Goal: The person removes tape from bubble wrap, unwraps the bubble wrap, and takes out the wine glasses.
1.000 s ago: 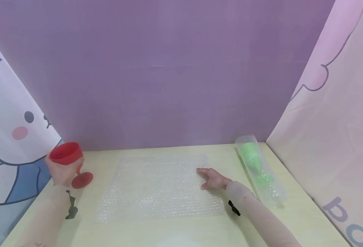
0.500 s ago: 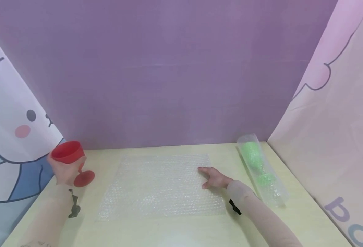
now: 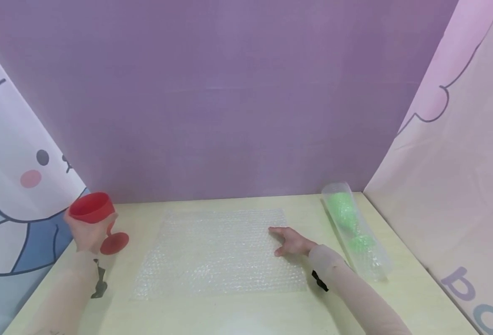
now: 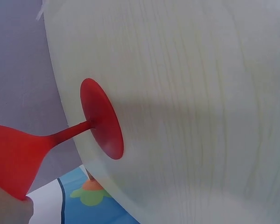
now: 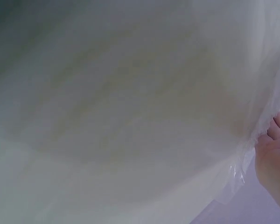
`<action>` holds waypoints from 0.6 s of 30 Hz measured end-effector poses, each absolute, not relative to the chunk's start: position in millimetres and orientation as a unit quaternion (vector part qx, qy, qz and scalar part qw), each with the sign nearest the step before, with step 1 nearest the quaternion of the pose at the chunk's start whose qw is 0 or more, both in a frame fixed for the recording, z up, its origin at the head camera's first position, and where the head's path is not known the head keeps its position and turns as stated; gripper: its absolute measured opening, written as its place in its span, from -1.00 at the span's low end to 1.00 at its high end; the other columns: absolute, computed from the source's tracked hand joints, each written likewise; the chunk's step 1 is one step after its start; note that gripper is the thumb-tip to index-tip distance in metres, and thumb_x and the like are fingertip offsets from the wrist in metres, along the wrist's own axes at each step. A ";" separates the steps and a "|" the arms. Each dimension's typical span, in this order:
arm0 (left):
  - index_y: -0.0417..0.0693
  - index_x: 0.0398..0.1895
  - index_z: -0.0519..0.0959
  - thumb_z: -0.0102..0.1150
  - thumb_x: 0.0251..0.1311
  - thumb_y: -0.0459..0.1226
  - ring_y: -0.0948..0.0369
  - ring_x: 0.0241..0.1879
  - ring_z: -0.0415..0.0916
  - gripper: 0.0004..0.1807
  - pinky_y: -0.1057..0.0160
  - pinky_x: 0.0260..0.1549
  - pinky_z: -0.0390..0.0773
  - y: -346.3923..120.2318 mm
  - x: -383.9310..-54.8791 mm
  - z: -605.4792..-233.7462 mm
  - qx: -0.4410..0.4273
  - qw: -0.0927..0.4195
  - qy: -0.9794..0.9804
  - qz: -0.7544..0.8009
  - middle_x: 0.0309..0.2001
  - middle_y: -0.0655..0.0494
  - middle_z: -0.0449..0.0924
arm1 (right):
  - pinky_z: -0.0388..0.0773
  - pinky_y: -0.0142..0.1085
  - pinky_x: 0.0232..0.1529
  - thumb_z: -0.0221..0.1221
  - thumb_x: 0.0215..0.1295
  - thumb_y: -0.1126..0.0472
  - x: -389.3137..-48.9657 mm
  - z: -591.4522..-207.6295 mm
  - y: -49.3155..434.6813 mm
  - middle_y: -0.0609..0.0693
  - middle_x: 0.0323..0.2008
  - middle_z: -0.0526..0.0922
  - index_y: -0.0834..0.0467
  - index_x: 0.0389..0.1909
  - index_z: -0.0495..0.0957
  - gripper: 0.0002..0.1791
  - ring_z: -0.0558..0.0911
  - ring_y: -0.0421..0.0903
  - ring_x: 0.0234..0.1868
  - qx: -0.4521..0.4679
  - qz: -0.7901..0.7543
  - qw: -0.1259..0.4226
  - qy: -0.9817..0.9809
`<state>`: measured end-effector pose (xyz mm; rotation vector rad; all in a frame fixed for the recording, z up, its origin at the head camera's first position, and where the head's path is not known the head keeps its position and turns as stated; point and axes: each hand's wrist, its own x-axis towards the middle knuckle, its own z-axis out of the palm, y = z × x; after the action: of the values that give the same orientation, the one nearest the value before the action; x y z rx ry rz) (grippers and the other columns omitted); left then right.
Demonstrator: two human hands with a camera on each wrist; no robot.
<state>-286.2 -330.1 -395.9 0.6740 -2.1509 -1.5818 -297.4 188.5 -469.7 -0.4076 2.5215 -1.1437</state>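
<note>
At the table's left end, my left hand [image 3: 89, 235] grips a red goblet [image 3: 92, 210] around its bowl. The goblet is tilted, its mouth up and its foot toward the right. In the left wrist view, the stem and round foot [image 4: 101, 120] show against the table, with part of the thumb at the lower left edge. A sheet of clear bubble wrap [image 3: 212, 253] lies flat across the middle of the table. My right hand [image 3: 293, 242] rests on its right side, fingers extended and thumb spread. Only that hand's edge and fingers show in the right wrist view.
A bubble-wrapped roll [image 3: 369, 260] with something bright green inside lies on the right of the pale wooden table [image 3: 229, 318]. A purple panel [image 3: 238, 102] stands along the back edge, and printed panels [image 3: 451, 186] flank both sides.
The head view has shifted slightly, so everything appears a little farther right. Both hands keep their places, the left still holding the goblet.
</note>
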 end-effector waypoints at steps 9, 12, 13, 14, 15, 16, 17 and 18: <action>0.45 0.35 -0.31 0.38 -0.14 0.02 0.08 0.35 -0.06 0.15 0.00 0.16 0.39 -328.7 -278.1 -404.3 0.242 0.155 -0.788 -0.544 0.41 0.24 -0.10 | -0.02 0.02 0.39 0.32 -0.07 0.36 -299.8 -469.4 191.8 0.11 0.37 0.16 0.18 0.33 0.18 -0.14 0.05 0.14 0.40 -0.148 -0.390 0.169 0.893; 0.13 0.41 -0.21 0.34 -0.10 0.04 -0.08 0.32 -0.01 0.12 -0.16 0.20 0.28 -326.3 -267.3 -413.5 0.266 0.134 -0.807 -0.509 0.39 0.00 -0.04 | -0.01 0.01 0.39 0.33 -0.07 0.35 -301.0 -469.9 191.0 0.11 0.37 0.16 0.18 0.32 0.19 -0.14 0.07 0.13 0.40 -0.150 -0.384 0.168 0.896; 0.00 0.40 -0.16 0.32 -0.08 0.05 -0.14 0.29 -0.01 0.09 -0.21 0.20 0.23 -325.4 -263.2 -416.7 0.275 0.119 -0.817 -0.493 0.37 -0.10 -0.02 | 0.00 0.01 0.39 0.33 -0.07 0.35 -301.2 -470.1 190.8 0.11 0.37 0.17 0.18 0.32 0.19 -0.14 0.07 0.13 0.40 -0.150 -0.383 0.168 0.896; -0.13 0.38 -0.13 0.29 -0.05 0.03 -0.20 0.26 -0.01 0.05 -0.25 0.19 0.20 -324.0 -258.9 -419.8 0.280 0.101 -0.829 -0.473 0.33 -0.20 0.00 | 0.00 0.01 0.39 0.33 -0.07 0.35 -301.4 -470.4 190.7 0.11 0.37 0.17 0.18 0.32 0.19 -0.14 0.07 0.12 0.40 -0.150 -0.380 0.168 0.897; -0.24 0.35 -0.10 0.24 -0.01 0.04 -0.25 0.23 -0.01 0.02 -0.29 0.17 0.17 -322.2 -255.1 -422.9 0.282 0.080 -0.845 -0.447 0.29 -0.29 0.02 | 0.00 0.01 0.39 0.33 -0.07 0.35 -301.4 -470.8 190.7 0.11 0.37 0.17 0.18 0.32 0.19 -0.14 0.07 0.13 0.40 -0.151 -0.379 0.168 0.897; -0.30 0.33 -0.07 0.21 0.00 0.05 -0.29 0.20 -0.03 0.00 -0.32 0.14 0.16 -319.8 -251.6 -425.8 0.284 0.058 -0.856 -0.428 0.25 -0.35 0.01 | 0.00 0.01 0.39 0.33 -0.07 0.35 -301.2 -470.9 190.7 0.11 0.37 0.17 0.18 0.32 0.19 -0.14 0.07 0.13 0.40 -0.150 -0.378 0.169 0.898; -0.35 0.29 -0.04 0.18 0.02 0.07 -0.33 0.18 -0.05 -0.03 -0.34 0.12 0.15 -316.5 -248.5 -428.0 0.281 0.038 -0.866 -0.411 0.21 -0.41 0.01 | 0.01 0.02 0.39 0.33 -0.08 0.35 -301.0 -470.9 190.9 0.11 0.36 0.17 0.18 0.32 0.19 -0.14 0.07 0.13 0.40 -0.151 -0.377 0.169 0.898; -0.37 0.28 -0.02 0.16 0.04 0.07 -0.35 0.17 -0.08 -0.05 -0.36 0.09 0.14 -312.6 -245.2 -429.7 0.266 0.018 -0.878 -0.397 0.20 -0.43 0.00 | 0.01 0.01 0.39 0.33 -0.07 0.35 -300.7 -470.9 191.2 0.11 0.37 0.17 0.18 0.32 0.19 -0.14 0.07 0.13 0.40 -0.150 -0.375 0.171 0.899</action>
<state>-245.2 -312.6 -429.7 0.8278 -2.7274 -1.2345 -300.7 191.2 -470.9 -0.4245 2.5517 -1.0644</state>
